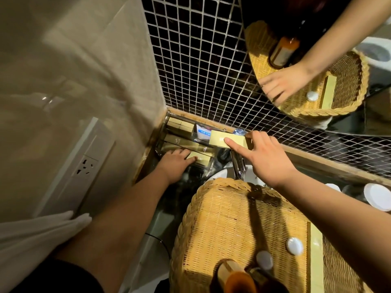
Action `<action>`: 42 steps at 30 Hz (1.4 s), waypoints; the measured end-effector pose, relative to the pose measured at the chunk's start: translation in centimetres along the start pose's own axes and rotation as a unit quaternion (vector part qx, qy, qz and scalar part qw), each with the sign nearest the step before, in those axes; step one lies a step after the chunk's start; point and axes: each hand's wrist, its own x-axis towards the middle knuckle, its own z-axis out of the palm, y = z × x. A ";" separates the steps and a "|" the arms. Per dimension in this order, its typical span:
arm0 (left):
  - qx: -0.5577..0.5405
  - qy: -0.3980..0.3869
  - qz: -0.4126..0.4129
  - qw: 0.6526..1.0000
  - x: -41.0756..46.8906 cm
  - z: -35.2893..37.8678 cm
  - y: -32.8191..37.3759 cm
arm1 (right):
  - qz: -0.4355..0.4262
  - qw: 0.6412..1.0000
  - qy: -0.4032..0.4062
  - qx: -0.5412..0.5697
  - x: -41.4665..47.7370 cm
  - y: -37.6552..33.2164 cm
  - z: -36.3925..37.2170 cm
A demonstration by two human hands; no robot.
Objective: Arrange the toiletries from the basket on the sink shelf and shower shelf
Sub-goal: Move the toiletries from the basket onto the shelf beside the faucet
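Both hands at the corner organiser, loading yellow boxes from the basket.

My right hand (257,154) pinches a flat yellow box (227,139), forefinger on top and thumb behind, held over the clear organiser (169,132) in the corner by the black mosaic wall (201,60). My left hand (175,163) rests fingers-down on a second yellow box (201,158) at the organiser's front, pressing rather than gripping. I judge best practice: keep the left steady as a stop, bring the right box down flat into a free slot, long edge parallel to its neighbours. The wicker basket (232,218) below holds a long box, white caps and amber bottles. Print on the boxes is unreadable; a blue-white packet (203,133) carries characters too small to make out.
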 end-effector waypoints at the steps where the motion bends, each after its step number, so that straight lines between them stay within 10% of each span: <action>1: 0.000 0.001 -0.002 1.000 -0.1 0.1 0.1 | 0.003 1.000 0.000 0.003 0.1 -0.1 0.0; 14: -0.025 0.040 -0.112 0.993 -6.8 4.8 -0.3 | -0.067 0.994 0.028 0.082 8.1 -7.3 -2.6; 18: -0.036 0.026 -0.124 0.991 -8.6 6.4 -0.5 | 0.062 0.954 -0.033 0.292 10.8 -10.8 0.5; 23: -0.035 0.023 -0.141 0.989 -8.6 7.1 -0.1 | 0.011 0.978 -0.092 0.186 10.9 -11.8 4.4; 30: -0.028 0.023 -0.164 0.986 -7.7 8.2 0.0 | 0.102 0.925 -0.127 0.343 11.9 -12.3 6.0; 42: -0.025 0.077 -0.147 0.986 -5.9 5.6 0.6 | -0.035 0.922 -0.315 0.221 10.8 -11.0 5.6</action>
